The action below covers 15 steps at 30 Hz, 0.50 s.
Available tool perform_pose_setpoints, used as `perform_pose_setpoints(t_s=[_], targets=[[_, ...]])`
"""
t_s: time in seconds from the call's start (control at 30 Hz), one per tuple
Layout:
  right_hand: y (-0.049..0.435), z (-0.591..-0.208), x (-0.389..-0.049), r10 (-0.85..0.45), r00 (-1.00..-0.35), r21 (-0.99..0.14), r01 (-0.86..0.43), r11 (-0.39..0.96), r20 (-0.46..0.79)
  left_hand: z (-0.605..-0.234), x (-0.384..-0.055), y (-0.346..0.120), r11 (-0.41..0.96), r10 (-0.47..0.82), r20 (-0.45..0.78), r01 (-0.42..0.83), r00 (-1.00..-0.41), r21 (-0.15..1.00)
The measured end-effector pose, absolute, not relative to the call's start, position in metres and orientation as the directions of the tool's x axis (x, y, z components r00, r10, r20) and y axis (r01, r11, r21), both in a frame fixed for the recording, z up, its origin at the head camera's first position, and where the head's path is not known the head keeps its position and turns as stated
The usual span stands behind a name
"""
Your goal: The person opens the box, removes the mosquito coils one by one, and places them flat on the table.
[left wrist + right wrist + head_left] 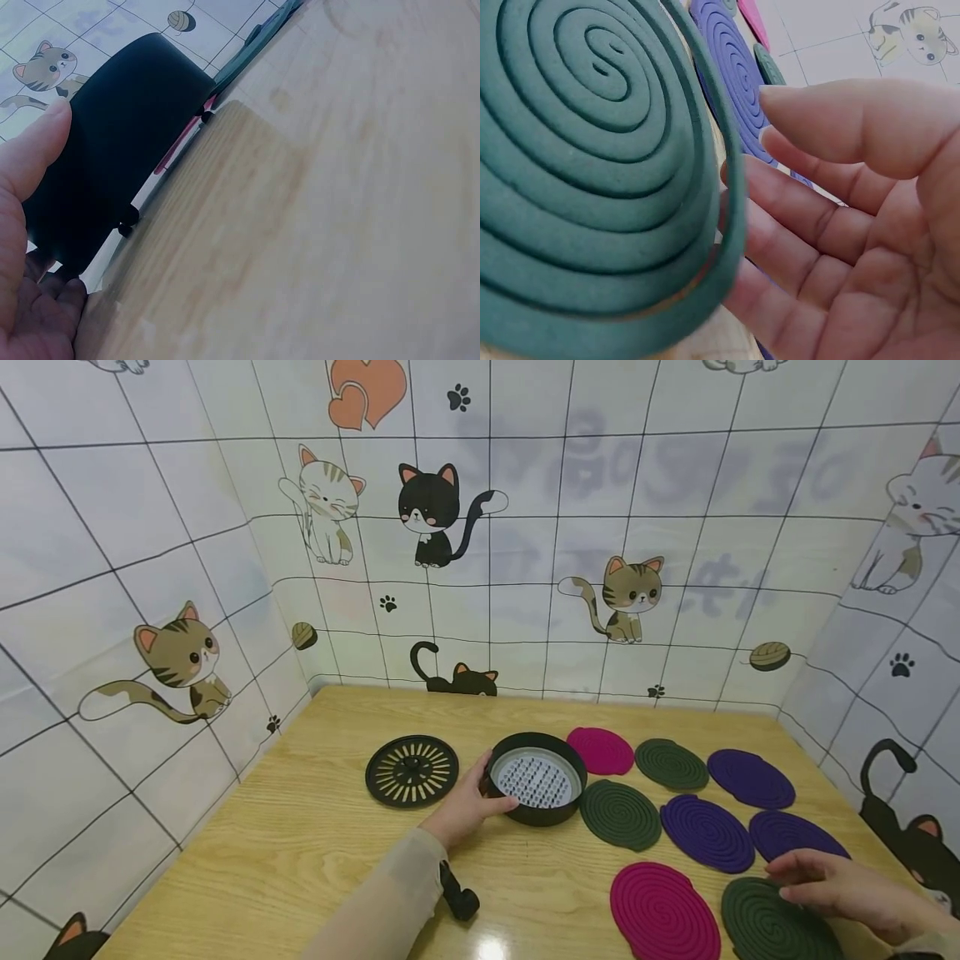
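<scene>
My left hand (pixel 471 803) grips the side of a black round mosquito coil holder (pixel 545 814), whose inside shows a pale studded mesh. In the left wrist view, the thumb lies along the holder's dark wall (pixel 124 127) and the other fingers curl at its lower edge, near small black feet. The slotted black lid (pixel 412 771) lies on the table to the left. At the front right, my right hand (pixel 847 889) is beside a green mosquito coil (pixel 776 922). Its fingers are loosely bent, with fingertips right at the coil's outer edge (pixel 731 202).
Several more coils lie right of the holder: pink (pixel 663 910), green (pixel 621 814) and purple (pixel 707 832). The wooden table (pixel 300 852) ends at walls covered with a cat-print sheet (pixel 525 543). A black strap piece (pixel 459 897) hangs by the left sleeve.
</scene>
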State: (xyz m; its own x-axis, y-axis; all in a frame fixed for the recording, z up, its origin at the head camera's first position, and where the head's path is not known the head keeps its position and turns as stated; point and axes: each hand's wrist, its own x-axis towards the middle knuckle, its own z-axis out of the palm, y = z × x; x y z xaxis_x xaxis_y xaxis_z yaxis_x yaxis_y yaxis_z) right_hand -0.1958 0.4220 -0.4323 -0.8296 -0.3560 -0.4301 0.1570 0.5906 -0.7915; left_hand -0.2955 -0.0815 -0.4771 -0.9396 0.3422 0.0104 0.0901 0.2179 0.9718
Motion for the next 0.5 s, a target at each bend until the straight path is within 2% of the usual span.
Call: perform_pose_setpoints(t_s=[0.2, 0.5], targets=[[0.425, -0.431, -0.196, -0.337, -0.843, -0.782, 0.147, 0.606, -0.419, -0.458, -0.281, -0.079, 0.224, 0.332, 0.014, 0.094, -0.943, 0.97], [0.424, -0.433, -0.197, -0.253, -0.862, -0.769, 0.216, 0.602, -0.44, -0.475, -0.294, -0.079, 0.214, 0.334, 0.009, 0.085, -0.943, 0.973]])
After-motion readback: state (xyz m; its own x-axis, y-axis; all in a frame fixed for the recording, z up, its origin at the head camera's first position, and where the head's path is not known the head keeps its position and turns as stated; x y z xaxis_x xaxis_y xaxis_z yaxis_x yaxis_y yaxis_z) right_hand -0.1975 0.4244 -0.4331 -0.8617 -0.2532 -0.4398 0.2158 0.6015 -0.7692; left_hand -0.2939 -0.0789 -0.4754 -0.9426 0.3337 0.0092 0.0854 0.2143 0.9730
